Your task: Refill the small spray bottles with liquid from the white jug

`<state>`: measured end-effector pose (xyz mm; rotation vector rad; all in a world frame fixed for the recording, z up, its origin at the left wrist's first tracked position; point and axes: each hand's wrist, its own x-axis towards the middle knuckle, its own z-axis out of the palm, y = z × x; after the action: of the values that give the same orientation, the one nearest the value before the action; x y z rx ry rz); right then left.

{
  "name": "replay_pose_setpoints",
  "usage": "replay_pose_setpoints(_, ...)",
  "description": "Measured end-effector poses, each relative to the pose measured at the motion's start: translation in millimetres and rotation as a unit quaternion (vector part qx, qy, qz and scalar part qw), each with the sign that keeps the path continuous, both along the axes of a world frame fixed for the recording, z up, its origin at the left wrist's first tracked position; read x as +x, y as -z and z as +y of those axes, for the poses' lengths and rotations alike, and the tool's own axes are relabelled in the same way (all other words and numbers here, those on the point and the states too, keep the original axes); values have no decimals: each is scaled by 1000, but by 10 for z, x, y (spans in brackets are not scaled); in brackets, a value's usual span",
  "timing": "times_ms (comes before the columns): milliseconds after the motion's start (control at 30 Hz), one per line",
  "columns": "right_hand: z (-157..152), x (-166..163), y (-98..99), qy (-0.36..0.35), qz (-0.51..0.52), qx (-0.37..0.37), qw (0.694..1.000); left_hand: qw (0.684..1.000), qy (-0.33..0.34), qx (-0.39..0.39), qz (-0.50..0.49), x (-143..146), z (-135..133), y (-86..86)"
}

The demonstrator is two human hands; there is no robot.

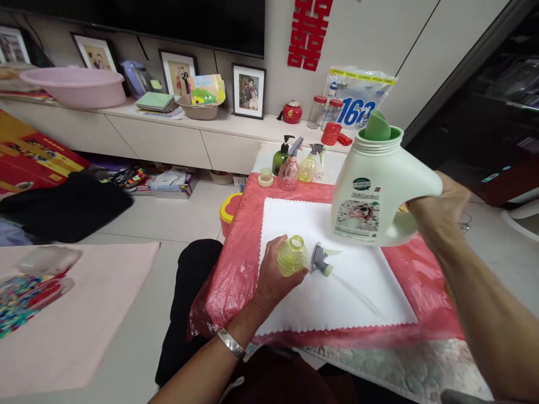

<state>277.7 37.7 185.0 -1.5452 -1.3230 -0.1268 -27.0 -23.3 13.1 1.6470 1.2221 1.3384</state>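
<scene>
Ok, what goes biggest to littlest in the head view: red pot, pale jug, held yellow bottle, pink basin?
1. Pale jug
2. Pink basin
3. Held yellow bottle
4. Red pot

The jug and bottle are nearer, so they look bigger.

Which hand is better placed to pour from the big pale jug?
Probably the right hand: it holds the pale jug at its handle, and the green spout is uncovered. The left hand is occupied, holding the small yellow bottle with its open mouth upward.
</scene>
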Motion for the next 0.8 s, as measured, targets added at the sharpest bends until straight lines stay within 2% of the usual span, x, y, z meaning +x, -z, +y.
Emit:
replay_pose_setpoints(133, 226, 12, 443, -10, 80, -22, 997, 999, 22, -35, -24, -5, -12, 22)
replay_pose_setpoints(233, 338, -80, 742, 1, 118, -23, 993, 998, 32, -32, -40, -1, -7, 66)
replay_pose_setpoints(367, 405, -210, 993, 21, 140, -27, 990, 998, 37, -16, -40, -10, 2, 100)
replay_pose_setpoints(467, 396, -216, 1022, 23, 132, -58, 989, 999, 37, -18, -30, -22, 4, 91)
replay_pose_setpoints(600, 251, -107, 920, 11, 84, -133, 988, 998, 31, -22, -42, -17, 6, 42)
replay_pose_setpoints(700, -26, -45, 872, 21, 16, -173, 985, 997, 38, -32, -65, -4, 1, -6)
replay_pose_setpoints(800, -415, -110, 935, 53, -34, -167, 984, 994, 33, -59, -87, 1, -12, -25)
